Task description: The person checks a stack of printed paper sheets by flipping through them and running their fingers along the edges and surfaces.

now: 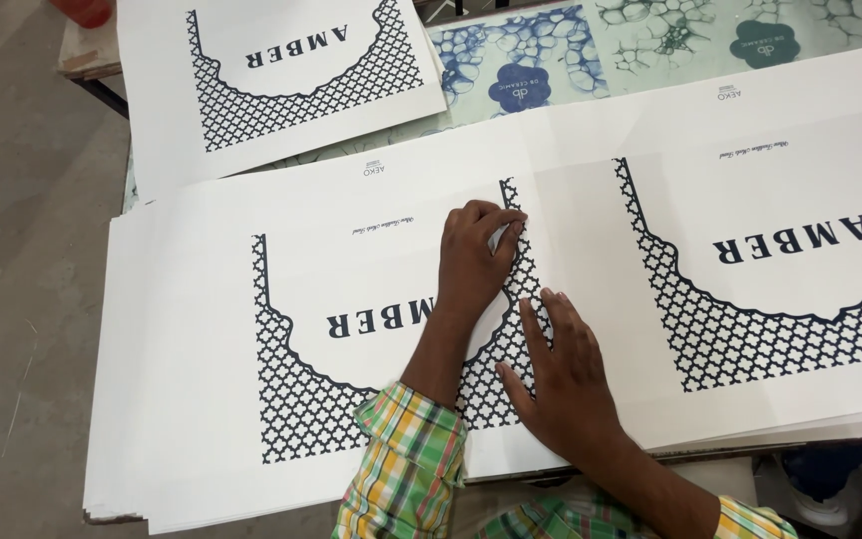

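My left hand (pixel 473 258) rests on the top sheet of the left stack of large white printed sheets (pixel 202 299). Its fingers are curled and pinch a small white piece (pixel 499 238) close to that sheet's right edge. What the piece is I cannot tell. My right hand (pixel 563 379) lies flat, palm down and fingers spread, over the dark lattice print where the left stack meets the right stack of sheets (pixel 770 180). Both sleeves are green, yellow and orange plaid.
A third printed sheet (pixel 251 110) lies at the back left. Blue and green patterned tiles (pixel 591 50) lie behind the stacks. A red object (pixel 82 10) sits at the table's far left corner. The grey floor (pixel 22 250) is to the left.
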